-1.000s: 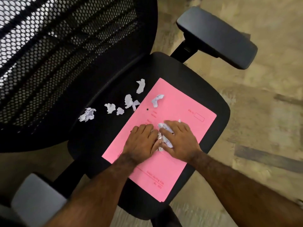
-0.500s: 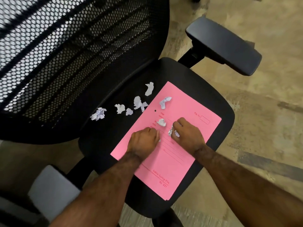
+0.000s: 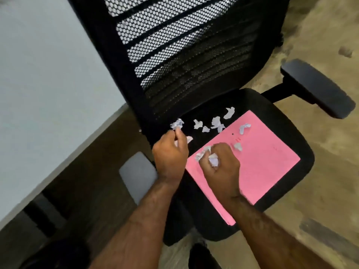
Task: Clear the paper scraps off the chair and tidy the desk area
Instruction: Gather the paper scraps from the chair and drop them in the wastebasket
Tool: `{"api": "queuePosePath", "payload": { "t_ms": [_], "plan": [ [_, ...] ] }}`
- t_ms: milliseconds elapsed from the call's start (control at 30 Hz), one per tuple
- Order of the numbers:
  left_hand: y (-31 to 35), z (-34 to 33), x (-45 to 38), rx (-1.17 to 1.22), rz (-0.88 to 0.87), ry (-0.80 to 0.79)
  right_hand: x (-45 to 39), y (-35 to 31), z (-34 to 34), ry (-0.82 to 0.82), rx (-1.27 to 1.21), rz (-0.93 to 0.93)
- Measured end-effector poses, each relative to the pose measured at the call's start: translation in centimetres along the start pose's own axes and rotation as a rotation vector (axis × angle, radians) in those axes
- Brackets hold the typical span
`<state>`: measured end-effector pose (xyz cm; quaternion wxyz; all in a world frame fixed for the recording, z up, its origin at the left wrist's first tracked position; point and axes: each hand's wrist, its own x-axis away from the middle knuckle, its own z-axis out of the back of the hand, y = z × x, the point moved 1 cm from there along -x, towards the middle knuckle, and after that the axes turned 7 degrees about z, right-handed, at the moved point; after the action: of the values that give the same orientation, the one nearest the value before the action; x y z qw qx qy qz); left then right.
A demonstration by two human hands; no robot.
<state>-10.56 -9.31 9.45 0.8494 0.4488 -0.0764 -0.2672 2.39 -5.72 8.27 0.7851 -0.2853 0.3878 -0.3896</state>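
Pink folder (image 3: 258, 164) near seat (image 3: 303, 152) edge; both hands clutch scraps.

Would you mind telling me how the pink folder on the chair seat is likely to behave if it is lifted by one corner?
The pink folder looks thin and flat, so it would probably droop. The loose scraps on it would likely slide off.

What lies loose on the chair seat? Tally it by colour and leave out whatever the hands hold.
white paper scraps: 7 (5 on the black seat, 2 on the folder)
pink folder: 1
Total: 8
More scraps are bunched in the left hand and right hand; these are not counted.
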Motion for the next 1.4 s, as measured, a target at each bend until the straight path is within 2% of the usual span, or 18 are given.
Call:
{"api": "queuePosePath", "payload": {
  "t_ms": [133, 233, 333, 533, 633, 767, 933, 1033, 1133, 1267, 1400],
  "plan": [
    [-3.8, 9.5, 0.9, 0.028, 0.037, 0.177, 3.1, -8.4, -4.4, -0.09, -0.075, 0.112],
    [-8.7, 17.2, 3.4, 0.042, 0.057, 0.238, 7.2, -14.4, -8.2, -0.149, -0.137, 0.232],
    [-14.8, 24.1, 7.4, 0.01, 0.131, 0.298, 12.7, -19.1, -12.4, -0.246, -0.202, 0.29],
    [-30.3, 35.6, 17.7, -0.208, 0.345, 0.526, 27.7, -25.4, -23.3, -0.564, -0.316, 0.34],
    [-37.9, 38.6, 22.3, -0.308, 0.492, 0.587, 34.6, -26.5, -28.9, -0.713, -0.349, 0.368],
    [-47.4, 40.8, 25.7, -0.428, 0.704, 0.584, 42.2, -26.8, -36.0, -0.874, -0.367, 0.401],
    [-58.0, 41.4, 26.5, -0.566, 0.92, 0.602, 49.4, -25.0, -45.0, -1.19, -0.194, 0.418],
    [-63.2, 40.5, 27.8, -0.512, 0.974, 0.663, 52.4, -23.4, -49.5, -1.347, -0.146, 0.365],
    [-66.6, 39.2, 29.3, -0.511, 0.958, 0.558, 54.6, -21.6, -53.1, -1.416, 0.037, 0.521],
    [-68.7, 38.2, 31.6, -0.713, 0.934, 0.185, 56.2, -19.4, -54.2, -1.601, 0.239, 0.67],
    [-67.5, 38.3, 33.0, -0.748, 0.901, 0.058, 55.9, -19.1, -52.4, -1.553, 0.219, 0.859]
  ]
}}
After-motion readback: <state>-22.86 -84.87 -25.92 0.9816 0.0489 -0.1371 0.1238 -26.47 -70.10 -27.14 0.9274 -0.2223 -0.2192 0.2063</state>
